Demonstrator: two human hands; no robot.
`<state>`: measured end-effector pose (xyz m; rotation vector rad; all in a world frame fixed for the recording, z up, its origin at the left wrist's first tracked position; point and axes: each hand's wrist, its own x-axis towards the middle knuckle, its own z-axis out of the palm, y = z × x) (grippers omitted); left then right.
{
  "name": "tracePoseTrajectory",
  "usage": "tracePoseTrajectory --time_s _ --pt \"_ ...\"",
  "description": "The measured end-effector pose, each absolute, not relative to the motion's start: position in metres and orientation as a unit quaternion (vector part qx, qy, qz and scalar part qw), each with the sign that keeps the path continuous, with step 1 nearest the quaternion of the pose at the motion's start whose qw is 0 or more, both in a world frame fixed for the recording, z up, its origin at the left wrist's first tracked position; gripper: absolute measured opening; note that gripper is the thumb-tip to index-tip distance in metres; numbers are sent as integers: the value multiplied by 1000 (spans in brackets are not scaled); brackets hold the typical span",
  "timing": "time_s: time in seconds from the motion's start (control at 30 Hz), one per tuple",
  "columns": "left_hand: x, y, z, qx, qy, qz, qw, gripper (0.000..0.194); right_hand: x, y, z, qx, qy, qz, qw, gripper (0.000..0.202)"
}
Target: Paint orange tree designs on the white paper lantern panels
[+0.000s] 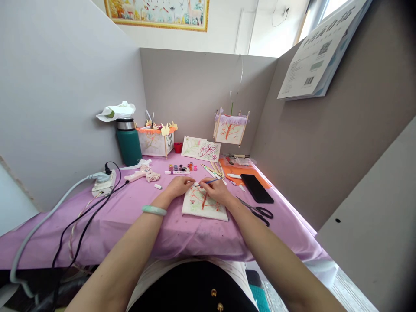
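Note:
A white cloth panel (pixel 203 207), painted with a red-orange tree and green marks, lies flat in front of me on the table. In my right hand (pixel 215 190) is a thin blue paintbrush (pixel 212 180), its tip end slanting down to the panel's upper part. My left hand (pixel 180 186) has its fingers bent together at the panel's upper left edge, pressing or pinching it. The exact contact of the left fingertips is too small to make out. Just beyond the hands are several small paint pots (pixel 183 167) and a white-and-purple marker (pixel 177 172).
Scissors (pixel 258 211) and a black phone (pixel 256 188) lie at right, by an orange sheet (pixel 227 168). A green bottle (pixel 129 143), pink glue gun (pixel 136 175) and power strip (pixel 104 184) with cables are at left. Behind stand a paper lantern (pixel 230 130) and painted cards (pixel 209 151).

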<state>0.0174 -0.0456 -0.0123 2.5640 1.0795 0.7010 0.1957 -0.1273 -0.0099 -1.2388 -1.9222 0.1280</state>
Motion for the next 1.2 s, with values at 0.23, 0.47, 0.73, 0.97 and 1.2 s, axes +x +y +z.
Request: tracePoseTrajectory --time_s 0.23,0.47,0.73,0.97,1.2 --pt "18 -46 -13 883 377 240 140 35 196 -129 -9 -483 -769 72 412 23" --pt "17 -45 -13 884 374 240 148 35 196 -126 -11 -486 -760 64 427 21" --pt "17 -45 -13 884 373 243 142 35 196 -129 -9 -490 -765 89 408 22" --pt "17 -45 -13 884 377 239 141 35 197 -127 -11 -496 -761 68 414 21" --pt "17 -43 -15 884 374 244 137 35 196 -127 -10 -492 -764 66 412 23"
